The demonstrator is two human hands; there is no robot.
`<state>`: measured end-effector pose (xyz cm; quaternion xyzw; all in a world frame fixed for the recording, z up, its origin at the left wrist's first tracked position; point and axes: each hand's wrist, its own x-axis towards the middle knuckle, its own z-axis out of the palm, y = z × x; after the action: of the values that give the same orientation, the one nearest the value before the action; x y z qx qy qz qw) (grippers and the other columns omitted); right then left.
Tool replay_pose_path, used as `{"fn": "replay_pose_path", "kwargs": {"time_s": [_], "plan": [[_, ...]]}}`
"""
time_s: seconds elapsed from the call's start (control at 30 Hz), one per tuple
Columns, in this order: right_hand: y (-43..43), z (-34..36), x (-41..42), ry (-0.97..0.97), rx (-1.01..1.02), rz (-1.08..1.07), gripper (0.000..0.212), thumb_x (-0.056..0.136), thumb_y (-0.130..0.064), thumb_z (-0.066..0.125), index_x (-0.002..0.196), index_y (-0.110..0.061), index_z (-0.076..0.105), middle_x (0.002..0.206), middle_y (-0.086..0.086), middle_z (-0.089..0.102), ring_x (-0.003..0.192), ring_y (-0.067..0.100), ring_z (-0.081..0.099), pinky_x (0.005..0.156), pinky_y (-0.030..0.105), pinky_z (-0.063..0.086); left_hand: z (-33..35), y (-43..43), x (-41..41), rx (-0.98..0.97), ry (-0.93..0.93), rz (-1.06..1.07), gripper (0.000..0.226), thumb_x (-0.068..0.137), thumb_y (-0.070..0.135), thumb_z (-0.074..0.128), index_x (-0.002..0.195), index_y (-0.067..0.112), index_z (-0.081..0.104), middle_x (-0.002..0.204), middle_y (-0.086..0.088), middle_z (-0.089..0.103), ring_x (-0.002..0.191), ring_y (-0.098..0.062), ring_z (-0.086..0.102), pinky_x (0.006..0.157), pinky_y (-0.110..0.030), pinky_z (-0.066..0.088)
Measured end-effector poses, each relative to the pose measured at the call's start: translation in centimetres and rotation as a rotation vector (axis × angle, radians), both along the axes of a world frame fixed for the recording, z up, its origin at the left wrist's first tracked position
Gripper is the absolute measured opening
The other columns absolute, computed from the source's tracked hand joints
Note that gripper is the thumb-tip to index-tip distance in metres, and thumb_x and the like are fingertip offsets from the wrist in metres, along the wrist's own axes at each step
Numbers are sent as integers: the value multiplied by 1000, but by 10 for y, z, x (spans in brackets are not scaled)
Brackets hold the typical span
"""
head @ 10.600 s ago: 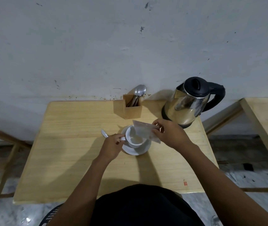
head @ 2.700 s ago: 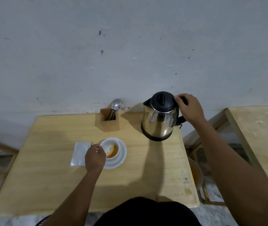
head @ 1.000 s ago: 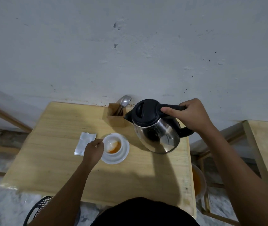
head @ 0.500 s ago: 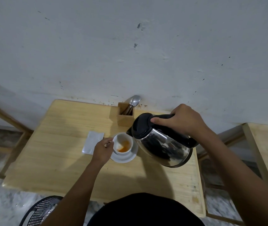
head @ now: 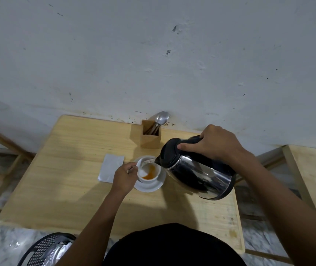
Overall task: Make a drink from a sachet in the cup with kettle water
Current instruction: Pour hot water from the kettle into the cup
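Right hand (head: 214, 144) gripping the tilted kettle (head: 195, 169), left hand (head: 124, 176) apparently pinching the cup (head: 149, 170) handle, water begins flowing; next, level off before overfilling.

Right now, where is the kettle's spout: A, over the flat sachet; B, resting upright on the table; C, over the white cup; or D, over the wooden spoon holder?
C: the right hand tilts the kettle so its spout hangs over the rim of the cup, which the left hand steadies on its saucer.
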<state>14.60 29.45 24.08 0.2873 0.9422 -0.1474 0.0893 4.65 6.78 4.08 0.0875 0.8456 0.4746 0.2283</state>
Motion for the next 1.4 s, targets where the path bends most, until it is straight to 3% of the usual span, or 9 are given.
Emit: {"fn": "replay_pose_path", "kwargs": {"time_s": [0.93, 1.4], "plan": [[8, -1, 11, -31, 13, -8, 77, 55, -89, 59, 62, -13, 54, 59, -1, 56, 61, 20, 59, 54, 29, 39, -5, 1, 0, 5, 4, 24, 27, 93, 15, 55, 116, 7, 65, 116, -11, 67, 96, -13, 56, 83, -25, 40], [4, 0, 9, -35, 16, -4, 77, 56, -88, 60, 59, -12, 52, 57, 0, 56, 58, 18, 59, 52, 27, 38, -6, 1, 0, 14, 14, 24, 27, 93, 14, 55, 117, 6, 66, 115, -12, 68, 95, -16, 58, 83, -27, 43]]}}
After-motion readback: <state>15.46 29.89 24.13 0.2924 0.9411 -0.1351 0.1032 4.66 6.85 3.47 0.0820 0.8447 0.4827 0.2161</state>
